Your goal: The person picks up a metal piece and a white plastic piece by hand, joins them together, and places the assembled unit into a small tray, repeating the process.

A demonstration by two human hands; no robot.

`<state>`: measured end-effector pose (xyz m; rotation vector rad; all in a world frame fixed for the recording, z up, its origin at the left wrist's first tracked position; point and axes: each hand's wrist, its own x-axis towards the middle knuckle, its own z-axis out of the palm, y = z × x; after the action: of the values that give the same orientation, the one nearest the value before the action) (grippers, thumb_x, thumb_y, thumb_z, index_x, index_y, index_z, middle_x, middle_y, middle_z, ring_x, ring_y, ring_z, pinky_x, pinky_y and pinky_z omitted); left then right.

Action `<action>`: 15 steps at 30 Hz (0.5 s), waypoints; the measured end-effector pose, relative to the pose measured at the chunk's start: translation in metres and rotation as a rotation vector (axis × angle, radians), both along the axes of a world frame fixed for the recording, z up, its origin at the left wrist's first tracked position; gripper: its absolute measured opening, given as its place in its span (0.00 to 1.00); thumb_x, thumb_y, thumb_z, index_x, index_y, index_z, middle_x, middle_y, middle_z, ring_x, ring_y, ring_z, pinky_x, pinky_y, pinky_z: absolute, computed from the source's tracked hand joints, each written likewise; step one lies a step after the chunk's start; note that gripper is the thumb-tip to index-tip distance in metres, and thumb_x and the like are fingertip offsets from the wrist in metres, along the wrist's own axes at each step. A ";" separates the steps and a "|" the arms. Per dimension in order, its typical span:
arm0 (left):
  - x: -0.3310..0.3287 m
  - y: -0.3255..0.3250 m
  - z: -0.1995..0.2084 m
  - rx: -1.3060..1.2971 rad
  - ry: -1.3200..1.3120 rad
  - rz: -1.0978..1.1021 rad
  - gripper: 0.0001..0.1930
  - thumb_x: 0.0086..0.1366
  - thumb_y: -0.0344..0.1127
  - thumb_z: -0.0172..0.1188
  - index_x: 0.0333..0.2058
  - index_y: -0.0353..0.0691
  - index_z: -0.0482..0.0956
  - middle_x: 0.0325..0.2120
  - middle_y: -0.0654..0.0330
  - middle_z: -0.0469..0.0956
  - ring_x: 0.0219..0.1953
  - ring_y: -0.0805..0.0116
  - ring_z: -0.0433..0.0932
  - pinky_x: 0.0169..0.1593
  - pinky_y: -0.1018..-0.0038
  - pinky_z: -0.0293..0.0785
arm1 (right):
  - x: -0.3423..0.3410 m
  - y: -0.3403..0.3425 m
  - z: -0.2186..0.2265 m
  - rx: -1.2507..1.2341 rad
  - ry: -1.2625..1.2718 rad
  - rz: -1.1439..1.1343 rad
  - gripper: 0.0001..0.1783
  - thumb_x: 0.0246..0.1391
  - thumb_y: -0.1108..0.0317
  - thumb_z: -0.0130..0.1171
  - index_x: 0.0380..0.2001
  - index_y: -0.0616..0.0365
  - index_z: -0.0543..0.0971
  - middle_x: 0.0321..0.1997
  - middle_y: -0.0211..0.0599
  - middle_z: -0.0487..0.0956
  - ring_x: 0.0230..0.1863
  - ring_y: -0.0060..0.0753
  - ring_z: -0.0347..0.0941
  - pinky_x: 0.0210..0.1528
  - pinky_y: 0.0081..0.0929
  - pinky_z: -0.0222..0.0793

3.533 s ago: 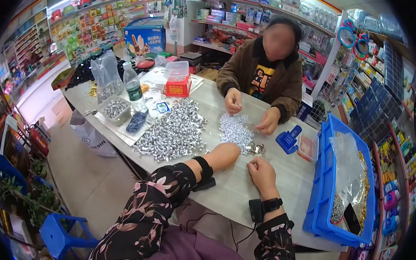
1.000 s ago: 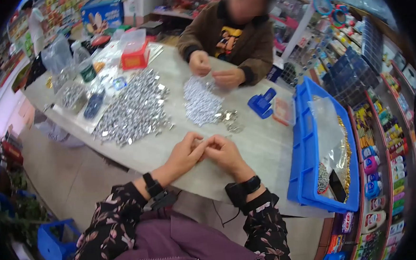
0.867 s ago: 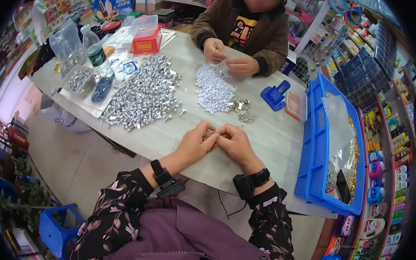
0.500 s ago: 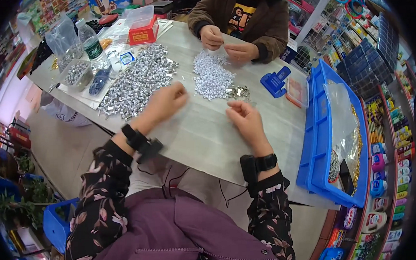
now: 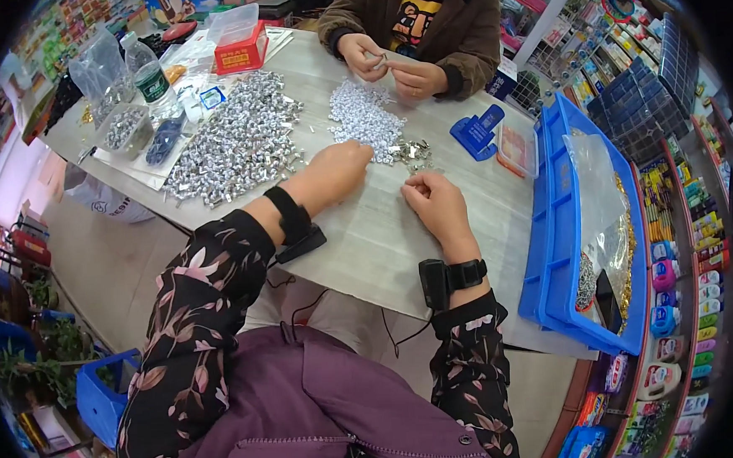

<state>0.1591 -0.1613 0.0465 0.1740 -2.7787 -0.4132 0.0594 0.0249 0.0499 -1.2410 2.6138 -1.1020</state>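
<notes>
My left hand [image 5: 335,175] is closed at the near edge of a pile of small white pieces [image 5: 366,121]. Its fingertips are turned away, so anything between them is hidden. Just to the right, my right hand [image 5: 438,210] is held in a pinch over the table, thumb against the curled fingers; I cannot make out what it grips. Beyond its fingertips lies a little heap of shiny metal pieces [image 5: 413,151]. A wide heap of small silvery pieces [image 5: 231,141] spreads to the left of my left hand.
Across the table [image 5: 359,246], a co-worker's hands [image 5: 390,70] pinch something tiny. Blue trays [image 5: 552,243] stand along the right edge, near a blue plastic piece [image 5: 476,134] and a clear box [image 5: 518,148]. A water bottle [image 5: 149,74] and a red box [image 5: 241,52] stand far left.
My left hand has moved right, from beside the silvery heap to the white pile, closer to my right hand. My right hand has barely shifted. The co-worker's hands have come together.
</notes>
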 end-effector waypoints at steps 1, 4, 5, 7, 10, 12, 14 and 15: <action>-0.004 -0.001 -0.001 0.004 -0.003 -0.005 0.07 0.52 0.28 0.52 0.31 0.34 0.73 0.30 0.45 0.75 0.34 0.48 0.76 0.38 0.59 0.72 | -0.002 0.001 0.001 -0.024 -0.032 -0.008 0.09 0.43 0.63 0.61 0.27 0.55 0.79 0.26 0.36 0.77 0.27 0.35 0.74 0.30 0.27 0.68; -0.010 -0.007 -0.004 -0.001 -0.060 -0.001 0.07 0.53 0.30 0.52 0.27 0.32 0.72 0.28 0.45 0.75 0.35 0.48 0.75 0.38 0.60 0.71 | -0.003 0.002 -0.001 0.025 0.033 0.002 0.09 0.44 0.63 0.61 0.27 0.56 0.80 0.26 0.35 0.77 0.26 0.33 0.74 0.30 0.27 0.68; -0.010 -0.007 -0.006 0.001 -0.063 -0.003 0.07 0.53 0.30 0.52 0.27 0.32 0.72 0.28 0.45 0.75 0.35 0.48 0.75 0.38 0.60 0.71 | -0.003 0.002 -0.002 0.047 0.067 0.010 0.09 0.44 0.63 0.61 0.28 0.56 0.80 0.25 0.35 0.77 0.26 0.33 0.74 0.30 0.26 0.68; -0.009 -0.007 -0.004 -0.007 -0.097 0.017 0.06 0.52 0.30 0.52 0.26 0.32 0.73 0.27 0.45 0.75 0.34 0.47 0.75 0.38 0.59 0.71 | -0.005 0.003 -0.003 0.044 0.053 0.013 0.09 0.44 0.63 0.60 0.28 0.56 0.80 0.25 0.35 0.77 0.26 0.32 0.73 0.30 0.26 0.68; -0.010 -0.011 -0.003 -0.031 -0.104 0.001 0.06 0.52 0.30 0.52 0.25 0.33 0.73 0.26 0.45 0.75 0.33 0.47 0.75 0.38 0.59 0.71 | -0.009 0.004 -0.003 0.036 0.030 0.024 0.09 0.44 0.63 0.60 0.28 0.56 0.80 0.24 0.35 0.78 0.25 0.31 0.73 0.30 0.25 0.68; -0.010 -0.012 -0.002 -0.066 -0.082 -0.042 0.06 0.52 0.30 0.52 0.24 0.33 0.73 0.25 0.45 0.75 0.32 0.47 0.75 0.38 0.58 0.71 | -0.016 0.007 0.000 0.006 -0.107 -0.022 0.09 0.44 0.61 0.59 0.27 0.53 0.80 0.27 0.36 0.78 0.29 0.37 0.74 0.32 0.30 0.69; -0.008 -0.012 -0.001 -0.074 -0.080 -0.032 0.05 0.51 0.28 0.52 0.24 0.32 0.74 0.25 0.44 0.75 0.31 0.47 0.75 0.37 0.59 0.72 | -0.017 0.009 0.001 -0.006 -0.172 -0.045 0.09 0.44 0.60 0.58 0.26 0.52 0.80 0.29 0.36 0.78 0.31 0.40 0.75 0.33 0.32 0.69; -0.006 -0.013 0.000 -0.084 -0.078 -0.021 0.05 0.50 0.27 0.51 0.25 0.31 0.74 0.26 0.44 0.75 0.30 0.47 0.75 0.36 0.59 0.72 | -0.016 0.010 0.000 0.007 -0.127 -0.033 0.09 0.44 0.61 0.58 0.27 0.53 0.80 0.27 0.35 0.78 0.28 0.35 0.74 0.32 0.29 0.68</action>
<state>0.1530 -0.1739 0.0467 0.1441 -2.8711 -0.2995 0.0438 0.0345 0.0497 -1.0916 2.5505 -1.1361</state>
